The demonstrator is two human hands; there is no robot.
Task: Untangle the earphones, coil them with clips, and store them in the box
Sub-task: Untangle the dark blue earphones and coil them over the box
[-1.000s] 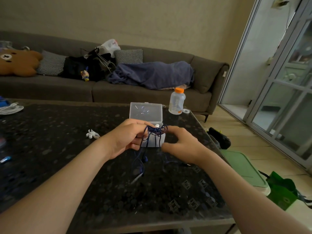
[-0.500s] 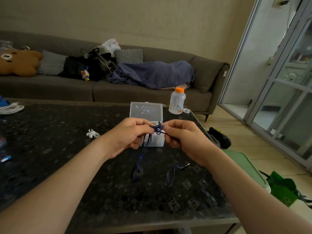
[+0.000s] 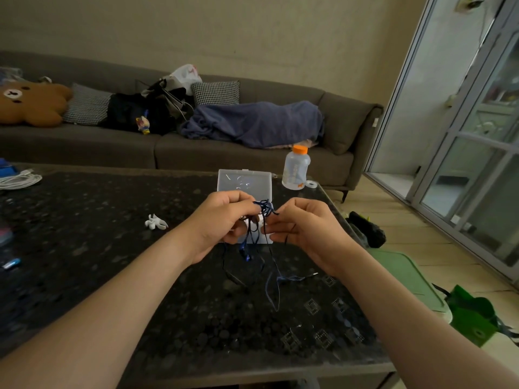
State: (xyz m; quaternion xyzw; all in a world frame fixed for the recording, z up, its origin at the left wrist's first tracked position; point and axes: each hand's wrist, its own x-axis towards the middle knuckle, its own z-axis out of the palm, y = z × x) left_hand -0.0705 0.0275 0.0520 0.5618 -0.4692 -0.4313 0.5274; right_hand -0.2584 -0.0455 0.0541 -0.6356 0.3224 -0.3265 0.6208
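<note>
A tangled knot of dark blue earphones (image 3: 265,209) is held up between my two hands above the dark speckled table (image 3: 84,248). My left hand (image 3: 222,223) pinches the knot from the left, and my right hand (image 3: 303,228) pinches it from the right. Loose loops of cable hang down and trail onto the table, ending in a plug (image 3: 311,275). Right behind my hands stands the clear plastic box (image 3: 244,182) with its lid raised. Two white clips (image 3: 156,221) lie on the table to the left.
A plastic bottle with an orange cap (image 3: 296,171) stands at the table's far right corner beside a small tape roll (image 3: 311,183). White cables (image 3: 19,179) lie far left. A sofa runs behind; a green lid (image 3: 404,273) and bag (image 3: 471,315) sit on the floor at right.
My right hand rose from the table to the knot and now pinches it. Both hands lifted the tangle slightly, and the hanging cable loops shifted and spread on the table.
</note>
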